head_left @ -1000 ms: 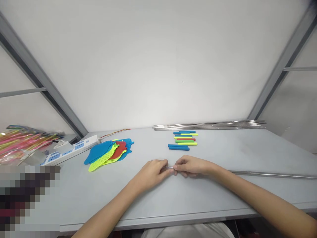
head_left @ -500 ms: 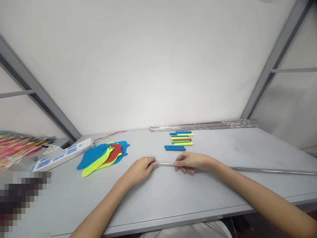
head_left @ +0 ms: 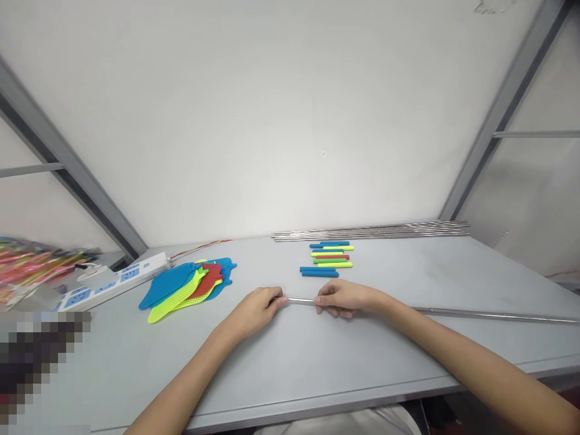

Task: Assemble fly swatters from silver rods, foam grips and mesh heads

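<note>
A thin silvery metal rod (head_left: 301, 301) lies low over the grey table, running from my left hand past my right hand and beneath my right forearm. Its thicker section reaches the right edge of the view. My left hand (head_left: 259, 309) is closed and pinches the rod's left end between thumb and fingers, hiding the tip. A short way to the right, my right hand (head_left: 341, 298) pinches the same rod with thumb and forefinger, its other fingers curled below. Just beyond my right hand lie several coloured plastic tubes, the nearest a blue one (head_left: 319, 273).
Flat swatter heads in blue (head_left: 170, 284), yellow and red overlap on the left. A white power strip (head_left: 118, 281) lies beyond them, near bagged colourful items (head_left: 40, 266). Several metal rods (head_left: 371, 231) lie along the back wall. A grey frame post (head_left: 493, 121) stands right.
The view has shifted very slightly. Both hands keep their pinch on the rod, with the gap between them almost the same.
</note>
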`<state>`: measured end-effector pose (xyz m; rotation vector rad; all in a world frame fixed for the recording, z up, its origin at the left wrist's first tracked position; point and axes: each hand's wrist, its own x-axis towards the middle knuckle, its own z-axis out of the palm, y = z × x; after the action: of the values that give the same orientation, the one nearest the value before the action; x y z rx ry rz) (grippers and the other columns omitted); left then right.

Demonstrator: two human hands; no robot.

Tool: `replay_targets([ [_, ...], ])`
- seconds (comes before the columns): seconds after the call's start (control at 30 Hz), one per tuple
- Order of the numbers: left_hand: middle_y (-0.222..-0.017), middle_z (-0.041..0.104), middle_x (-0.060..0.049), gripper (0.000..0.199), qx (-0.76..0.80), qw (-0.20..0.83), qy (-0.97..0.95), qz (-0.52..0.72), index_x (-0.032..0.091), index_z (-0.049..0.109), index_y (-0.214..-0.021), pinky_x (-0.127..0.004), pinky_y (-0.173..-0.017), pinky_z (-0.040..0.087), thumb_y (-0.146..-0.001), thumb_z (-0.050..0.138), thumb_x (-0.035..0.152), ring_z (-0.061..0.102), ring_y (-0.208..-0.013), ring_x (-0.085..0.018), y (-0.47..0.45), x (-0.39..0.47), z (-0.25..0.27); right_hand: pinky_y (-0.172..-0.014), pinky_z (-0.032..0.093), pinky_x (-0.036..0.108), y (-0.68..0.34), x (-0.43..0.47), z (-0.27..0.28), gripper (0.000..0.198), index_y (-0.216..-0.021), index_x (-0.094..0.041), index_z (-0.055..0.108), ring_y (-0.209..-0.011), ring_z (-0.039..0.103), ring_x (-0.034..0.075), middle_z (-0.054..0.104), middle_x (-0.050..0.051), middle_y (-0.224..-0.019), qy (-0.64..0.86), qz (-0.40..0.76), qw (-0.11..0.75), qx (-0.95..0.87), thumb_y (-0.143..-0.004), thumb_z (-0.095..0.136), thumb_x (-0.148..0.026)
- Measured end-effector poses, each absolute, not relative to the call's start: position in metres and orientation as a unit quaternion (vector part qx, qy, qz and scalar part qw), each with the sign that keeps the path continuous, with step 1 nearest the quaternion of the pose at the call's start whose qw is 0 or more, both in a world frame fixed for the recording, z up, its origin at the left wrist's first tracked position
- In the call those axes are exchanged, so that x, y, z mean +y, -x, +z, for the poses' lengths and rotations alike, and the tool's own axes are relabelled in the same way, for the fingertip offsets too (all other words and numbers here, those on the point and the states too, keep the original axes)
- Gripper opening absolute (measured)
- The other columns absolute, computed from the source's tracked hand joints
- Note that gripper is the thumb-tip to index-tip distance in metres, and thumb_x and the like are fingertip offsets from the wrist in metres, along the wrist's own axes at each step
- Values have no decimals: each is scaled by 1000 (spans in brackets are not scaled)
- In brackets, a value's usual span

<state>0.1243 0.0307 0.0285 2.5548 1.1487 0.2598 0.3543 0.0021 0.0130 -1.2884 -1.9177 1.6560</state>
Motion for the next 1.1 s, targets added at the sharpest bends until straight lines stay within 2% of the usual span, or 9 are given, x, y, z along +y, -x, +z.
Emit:
replay_targets([
  [0.87, -61, 48, 0, 40, 410, 170, -890, 101, 17, 45, -64, -22, -51, 28, -79, 21, 46, 41, -56, -11, -127, 27, 31, -31, 26, 16, -353, 1, 14, 38, -77, -14, 55, -32, 34, 2, 43, -4, -50, 456, 580, 149, -659, -71, 42, -49],
  [1.1, -63, 50, 0, 40, 373, 112, -917, 87, 18, 44, -66, -22, -54, 28, -82, 16, 41, 44, -59, -12, -127, 26, 24, -33, 20, 16, -354, -1, 19, 38, -72, -13, 56, -35, 26, 1, 32, -6, -51, 466, 579, 143, -654, -70, 43, -49],
])
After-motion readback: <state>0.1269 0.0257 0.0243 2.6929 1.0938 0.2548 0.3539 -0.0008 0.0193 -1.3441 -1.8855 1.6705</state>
